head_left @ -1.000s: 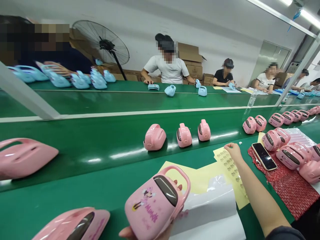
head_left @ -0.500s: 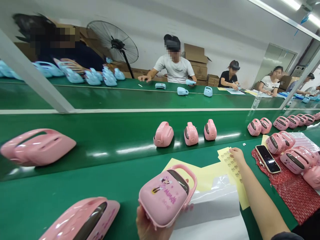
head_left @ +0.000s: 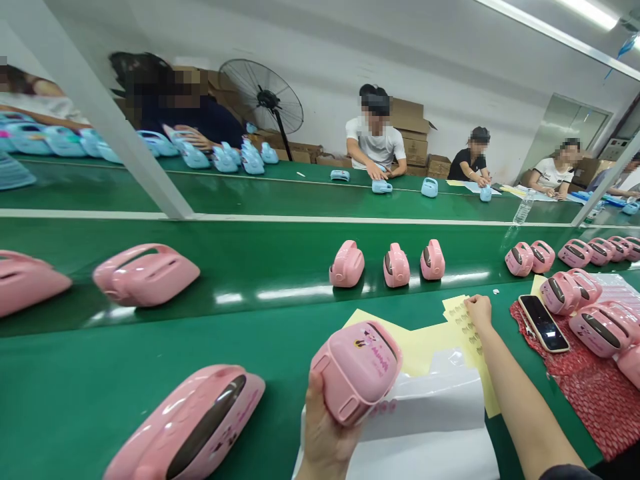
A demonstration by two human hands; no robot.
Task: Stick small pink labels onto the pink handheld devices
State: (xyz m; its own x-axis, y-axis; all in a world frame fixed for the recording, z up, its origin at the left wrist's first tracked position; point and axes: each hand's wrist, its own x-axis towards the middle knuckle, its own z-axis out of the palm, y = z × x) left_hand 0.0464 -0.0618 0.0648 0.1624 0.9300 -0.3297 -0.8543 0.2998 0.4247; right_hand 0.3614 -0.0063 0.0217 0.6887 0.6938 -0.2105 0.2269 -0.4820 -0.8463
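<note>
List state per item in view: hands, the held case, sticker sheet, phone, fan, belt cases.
left hand: closed around the pink case
pink case: held off the table, tilted, printed side up
right hand: resting on the sticker sheet, fingers curled
sticker sheet: flat on the table, rows of stickers left
phone: face up, screen dark
fan: upright; running or not, cannot tell
three pink cases: standing on the belt, apart
</note>
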